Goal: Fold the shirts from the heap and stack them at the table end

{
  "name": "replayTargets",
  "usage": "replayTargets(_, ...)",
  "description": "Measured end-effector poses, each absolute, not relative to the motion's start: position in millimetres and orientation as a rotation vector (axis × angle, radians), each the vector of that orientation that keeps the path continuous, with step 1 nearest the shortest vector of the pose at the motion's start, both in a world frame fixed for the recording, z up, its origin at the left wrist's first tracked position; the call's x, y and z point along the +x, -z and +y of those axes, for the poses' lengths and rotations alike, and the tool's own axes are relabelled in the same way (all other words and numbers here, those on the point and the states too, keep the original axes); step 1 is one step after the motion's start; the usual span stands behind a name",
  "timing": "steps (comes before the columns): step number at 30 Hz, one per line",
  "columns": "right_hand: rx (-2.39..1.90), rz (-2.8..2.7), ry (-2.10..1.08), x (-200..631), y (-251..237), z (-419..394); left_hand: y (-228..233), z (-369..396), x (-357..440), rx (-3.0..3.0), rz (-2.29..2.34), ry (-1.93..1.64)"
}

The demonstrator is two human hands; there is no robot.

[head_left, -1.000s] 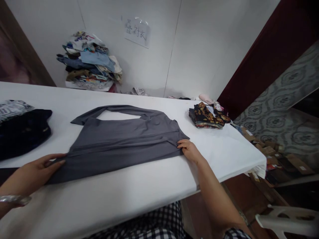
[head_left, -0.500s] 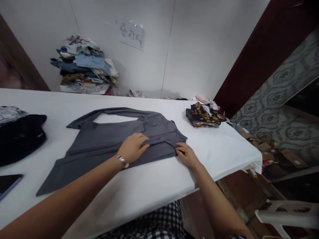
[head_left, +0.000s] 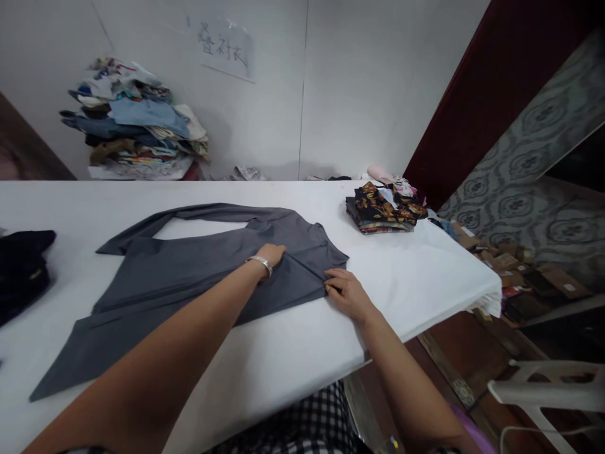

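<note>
A grey long-sleeved garment (head_left: 189, 271) lies spread on the white table (head_left: 416, 277). One sleeve runs along its far edge and the lower part trails to the near left. My left hand (head_left: 273, 254), with a silver bracelet at the wrist, reaches across and slips its fingers under a fold of the grey cloth near the right end. My right hand (head_left: 345, 291) rests on the garment's right corner and pinches its edge.
A folded stack of patterned clothes (head_left: 384, 211) sits at the table's far right. A tall pile of mixed clothes (head_left: 135, 126) leans on the wall at the back left. A dark garment (head_left: 21, 271) lies at the left edge. Cardboard boxes (head_left: 515, 271) and a white plastic chair (head_left: 553, 391) stand right.
My left hand left the garment's near-left hem, crossed to the right end and slid under a fold there. My right hand stayed on the right corner. The view shifted rightward.
</note>
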State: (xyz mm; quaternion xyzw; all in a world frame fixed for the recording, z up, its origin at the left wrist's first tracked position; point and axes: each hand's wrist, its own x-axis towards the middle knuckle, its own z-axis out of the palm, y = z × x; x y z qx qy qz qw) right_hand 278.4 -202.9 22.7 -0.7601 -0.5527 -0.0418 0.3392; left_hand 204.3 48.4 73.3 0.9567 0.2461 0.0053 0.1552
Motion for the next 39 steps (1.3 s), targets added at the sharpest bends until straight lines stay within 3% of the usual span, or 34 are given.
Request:
replayTargets(7,-2.001,-1.393,0.118,277,-28,-205,-93,48,169,2.711,0.877,-0.247)
replayTargets(11,-2.03,-1.352,0.154,277,-29,-205,-97,54,123,2.742,0.622,-0.429)
replayTargets(15,-2.041,-1.321,0.228,276,-30,-204,-72,63,61,2.858,0.326,-0.412)
replayTargets(20,-2.053,-1.278,0.272,268,-45,-188,-43,69,6,3.025,0.562,-0.348)
replayTargets(25,-2.453,-1.268,0.059,267,-63,-159,-43,66,-17,3.048,0.749,-0.307)
replayTargets(30,-2.644,-1.116,-0.021,276,-56,-165,-37,67,-39,2.974,1.044,-0.195)
replayTargets(39,-2.675,-1.147,0.001,277,-41,-180,-52,71,-62,2.814,1.081,-0.247)
